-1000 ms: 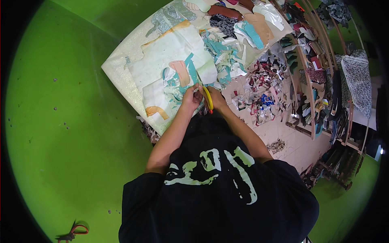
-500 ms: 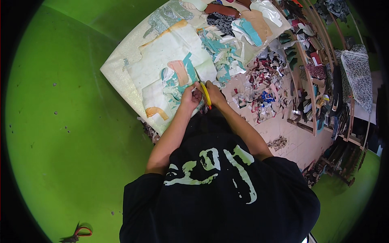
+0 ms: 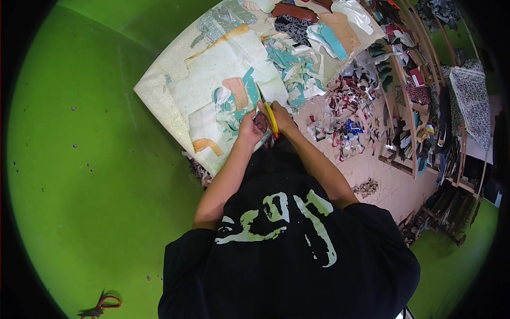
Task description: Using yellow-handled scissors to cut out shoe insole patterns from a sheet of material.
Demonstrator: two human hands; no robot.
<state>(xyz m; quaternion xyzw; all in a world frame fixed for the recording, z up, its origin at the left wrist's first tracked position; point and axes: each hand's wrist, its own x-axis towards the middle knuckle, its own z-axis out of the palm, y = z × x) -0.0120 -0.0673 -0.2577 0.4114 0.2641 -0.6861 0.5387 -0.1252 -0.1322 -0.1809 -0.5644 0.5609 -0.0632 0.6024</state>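
Observation:
My right hand [image 3: 283,119] is closed round the yellow handles of a pair of scissors [image 3: 271,120], whose dark blades point up and away over the table. Beside them, my left hand [image 3: 253,124] is curled close to the blades, pinching what looks like a small piece of teal material [image 3: 258,112], mostly hidden by the fingers. Just beyond the left hand lies a pinkish-tan pattern piece [image 3: 235,91] with a darker outline. Teal offcuts [image 3: 227,100] surround it on a white sheet [image 3: 212,69].
The sheet lies on a pale glittery table covering [image 3: 159,87]. Farther right are more teal scraps [image 3: 297,69], cut teal pieces [image 3: 330,40] and a brown piece [image 3: 294,13]. Scraps [image 3: 348,114] litter the floor. A loaded rack [image 3: 409,122] stands right; red-handled scissors [image 3: 109,303] lie lower left.
The view has shifted slightly, so the table and its pieces appear a little lower and farther right. Both hands stay together, with the scissors still in the right one.

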